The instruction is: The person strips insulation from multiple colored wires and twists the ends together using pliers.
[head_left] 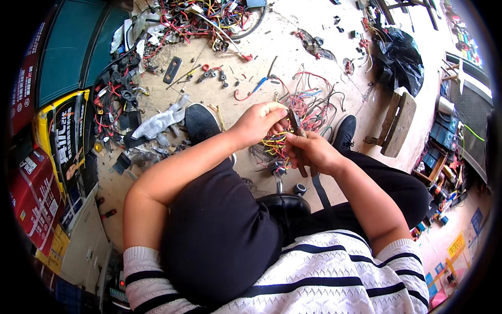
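My right hand (pixel 319 152) is closed around the handles of a worn, rusty-brown pair of pliers (pixel 296 121), its head tilted up and away from me. Close beside the jaws, my left hand (pixel 260 121) is pinched on a wire, mostly covered by the fingers. Yellow wires (pixel 273 142) show just under both hands. Beyond and below them a loose tangle of red, green and grey wires (pixel 319 107) lies on the floor between my shoes. A short blue-and-red wire (pixel 259 86) lies apart, farther off to the left.
A big heap of mixed wires (pixel 183 21) fills the far left, with dark connectors (pixel 123 83) nearer. At right are a black plastic bag (pixel 400 60) and a wooden stool (pixel 400 123). Boxes (pixel 39 193) line the left side. A wheeled seat base (pixel 282 204) stands below me.
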`<move>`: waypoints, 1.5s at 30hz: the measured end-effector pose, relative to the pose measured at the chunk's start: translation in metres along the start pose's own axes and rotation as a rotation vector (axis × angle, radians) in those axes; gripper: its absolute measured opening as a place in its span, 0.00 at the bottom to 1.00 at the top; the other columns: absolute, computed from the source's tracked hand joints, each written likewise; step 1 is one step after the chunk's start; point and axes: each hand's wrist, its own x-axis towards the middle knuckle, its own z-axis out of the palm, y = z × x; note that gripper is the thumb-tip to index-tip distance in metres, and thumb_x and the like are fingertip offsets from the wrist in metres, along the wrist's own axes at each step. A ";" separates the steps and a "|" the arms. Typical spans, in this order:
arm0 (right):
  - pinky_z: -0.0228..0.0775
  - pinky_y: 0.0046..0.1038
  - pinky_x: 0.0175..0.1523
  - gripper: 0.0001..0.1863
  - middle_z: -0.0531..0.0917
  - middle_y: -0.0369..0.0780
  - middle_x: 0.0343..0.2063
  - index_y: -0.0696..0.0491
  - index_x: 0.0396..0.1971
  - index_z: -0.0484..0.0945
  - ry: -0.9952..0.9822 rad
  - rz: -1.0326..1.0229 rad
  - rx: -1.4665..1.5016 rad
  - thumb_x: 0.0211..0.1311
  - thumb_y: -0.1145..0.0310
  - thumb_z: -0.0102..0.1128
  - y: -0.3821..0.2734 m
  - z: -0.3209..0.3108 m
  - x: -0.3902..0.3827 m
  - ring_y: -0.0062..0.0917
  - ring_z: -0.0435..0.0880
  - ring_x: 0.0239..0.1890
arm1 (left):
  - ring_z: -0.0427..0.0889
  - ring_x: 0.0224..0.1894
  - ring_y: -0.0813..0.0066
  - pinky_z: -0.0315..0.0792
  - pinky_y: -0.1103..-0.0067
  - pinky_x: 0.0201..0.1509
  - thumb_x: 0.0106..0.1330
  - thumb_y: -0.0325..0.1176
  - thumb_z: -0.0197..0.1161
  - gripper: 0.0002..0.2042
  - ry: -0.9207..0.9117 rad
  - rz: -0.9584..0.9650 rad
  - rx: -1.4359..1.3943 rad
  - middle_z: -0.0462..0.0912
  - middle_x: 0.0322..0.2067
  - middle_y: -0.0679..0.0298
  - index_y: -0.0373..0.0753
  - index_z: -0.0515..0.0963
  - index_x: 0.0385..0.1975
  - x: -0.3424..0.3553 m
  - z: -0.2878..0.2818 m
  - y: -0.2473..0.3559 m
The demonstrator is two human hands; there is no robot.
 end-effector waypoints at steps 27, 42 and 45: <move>0.69 0.45 0.45 0.15 0.79 0.55 0.35 0.60 0.39 0.69 0.462 -0.494 -1.119 0.66 0.62 0.55 0.001 -0.025 -0.010 0.52 0.78 0.41 | 0.77 0.29 0.84 0.74 0.84 0.33 0.77 0.37 0.47 0.15 -0.054 0.002 0.072 0.80 0.28 0.68 0.32 0.75 0.47 -0.007 0.011 0.017; 0.70 0.40 0.31 0.21 0.78 0.51 0.18 0.60 0.29 0.74 0.305 -0.401 -0.818 0.69 0.53 0.53 0.020 -0.014 -0.005 0.47 0.80 0.25 | 0.78 0.28 0.84 0.74 0.84 0.33 0.74 0.37 0.50 0.13 -0.063 -0.056 0.328 0.80 0.26 0.69 0.35 0.78 0.36 -0.014 0.006 0.014; 0.63 0.32 0.21 0.22 0.71 0.38 0.12 0.55 0.23 0.71 0.072 -0.004 -0.385 0.70 0.51 0.52 0.019 -0.010 -0.004 0.29 0.73 0.14 | 0.79 0.28 0.83 0.74 0.82 0.34 0.72 0.34 0.52 0.11 -0.145 0.013 0.476 0.81 0.25 0.68 0.36 0.79 0.34 -0.017 0.005 0.013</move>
